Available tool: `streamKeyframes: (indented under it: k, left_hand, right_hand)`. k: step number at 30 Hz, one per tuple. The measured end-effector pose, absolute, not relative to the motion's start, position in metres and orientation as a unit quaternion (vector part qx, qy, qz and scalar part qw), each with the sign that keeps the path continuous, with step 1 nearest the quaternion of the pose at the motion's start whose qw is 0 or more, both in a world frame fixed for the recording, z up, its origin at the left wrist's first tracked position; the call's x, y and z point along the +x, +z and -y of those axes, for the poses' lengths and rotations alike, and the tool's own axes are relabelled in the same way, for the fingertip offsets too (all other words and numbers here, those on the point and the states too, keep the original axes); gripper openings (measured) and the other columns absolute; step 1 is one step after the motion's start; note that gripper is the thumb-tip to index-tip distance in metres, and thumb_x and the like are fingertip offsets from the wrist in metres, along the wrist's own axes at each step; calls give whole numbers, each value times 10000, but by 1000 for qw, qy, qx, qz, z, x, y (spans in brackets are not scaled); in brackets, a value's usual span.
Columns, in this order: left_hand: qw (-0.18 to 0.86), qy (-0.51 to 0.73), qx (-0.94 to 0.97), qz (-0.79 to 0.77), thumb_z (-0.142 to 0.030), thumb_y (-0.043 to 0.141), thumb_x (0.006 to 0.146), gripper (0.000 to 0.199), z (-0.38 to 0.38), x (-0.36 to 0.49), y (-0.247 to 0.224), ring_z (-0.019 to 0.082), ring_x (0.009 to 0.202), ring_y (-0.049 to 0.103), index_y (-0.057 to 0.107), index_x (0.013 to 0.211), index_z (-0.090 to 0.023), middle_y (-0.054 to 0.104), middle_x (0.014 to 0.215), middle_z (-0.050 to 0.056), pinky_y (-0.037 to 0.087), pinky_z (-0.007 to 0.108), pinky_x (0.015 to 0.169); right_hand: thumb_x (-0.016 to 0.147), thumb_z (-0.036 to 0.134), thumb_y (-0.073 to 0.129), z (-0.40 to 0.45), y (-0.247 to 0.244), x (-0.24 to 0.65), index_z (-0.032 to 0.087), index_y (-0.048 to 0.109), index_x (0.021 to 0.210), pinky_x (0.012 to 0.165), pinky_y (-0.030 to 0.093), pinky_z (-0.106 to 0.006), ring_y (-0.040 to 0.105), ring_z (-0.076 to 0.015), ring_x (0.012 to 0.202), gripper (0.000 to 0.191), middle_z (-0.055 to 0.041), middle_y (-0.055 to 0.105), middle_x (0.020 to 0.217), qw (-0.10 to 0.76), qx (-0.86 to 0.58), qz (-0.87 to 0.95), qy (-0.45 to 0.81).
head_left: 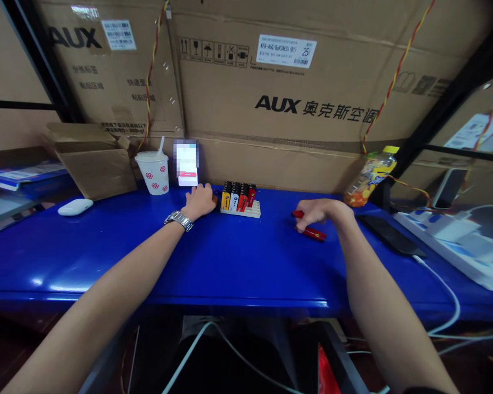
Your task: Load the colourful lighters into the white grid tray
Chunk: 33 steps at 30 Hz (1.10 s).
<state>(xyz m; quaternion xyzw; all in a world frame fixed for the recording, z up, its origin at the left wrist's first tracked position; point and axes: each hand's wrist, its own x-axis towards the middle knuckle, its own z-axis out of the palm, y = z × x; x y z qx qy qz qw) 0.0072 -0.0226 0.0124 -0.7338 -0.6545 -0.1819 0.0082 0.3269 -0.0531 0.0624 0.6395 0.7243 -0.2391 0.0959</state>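
A pale tray (pixel 252 211) on the blue table holds several upright lighters (pixel 235 201) in yellow, white, orange and dark red; slots at its right end hold none. My left hand (pixel 200 201), with a metal watch on the wrist, rests just left of the tray, its fingers curled around something dark and orange that is mostly hidden. Right of the tray, my right hand (pixel 311 213) is closed on red lighters (pixel 313 233); one points out below the fingers and a red end shows at the fingertips.
Behind stand a patterned cup (pixel 158 178) with a straw, a lit phone (pixel 188 164) and a brown paper bag (pixel 92 164). A white case (pixel 75 207) lies left. At right are a drink bottle (pixel 370 178), a dark phone (pixel 390 234) and a power strip (pixel 447 246).
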Motion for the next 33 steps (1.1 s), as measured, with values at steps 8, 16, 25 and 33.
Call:
streamKeyframes:
  k: [8, 16, 25, 33]
  left_hand:
    - [79, -450, -740, 494, -276, 369, 930, 192, 36, 29, 37, 235, 937, 512, 529, 931, -170, 570, 936, 113, 405, 376, 875]
    - [-53, -435, -839, 322, -324, 506, 899, 171, 60, 65, 30, 137, 614, 551, 527, 963, -167, 624, 732, 28, 422, 276, 591]
    - [-176, -545, -744, 344, -243, 626, 802, 123, 56, 64, 34, 98, 542, 472, 541, 745, -174, 529, 592, -30, 368, 236, 533]
    - [-341, -600, -656, 304, -292, 601, 854, 199, 50, 69, 34, 95, 599, 557, 486, 733, -183, 590, 675, -1, 457, 239, 604]
  right_hand:
    - [661, 399, 743, 51, 49, 268, 185, 536, 673, 381, 221, -231, 268, -48, 397, 298, 87, 327, 445, -404, 454, -700, -376]
    - [672, 451, 783, 49, 35, 245, 206, 551, 724, 374, 240, -232, 253, -40, 330, 342, 114, 322, 391, -558, 342, -607, -450]
    - [698, 444, 761, 41, 30, 245, 188, 576, 862, 420, 308, -238, 333, -55, 399, 356, 100, 379, 480, -565, 362, -550, -498]
    - [721, 638, 659, 29, 14, 250, 224, 454, 821, 422, 375, -227, 470, -94, 437, 472, 63, 504, 527, -541, 386, -584, -466]
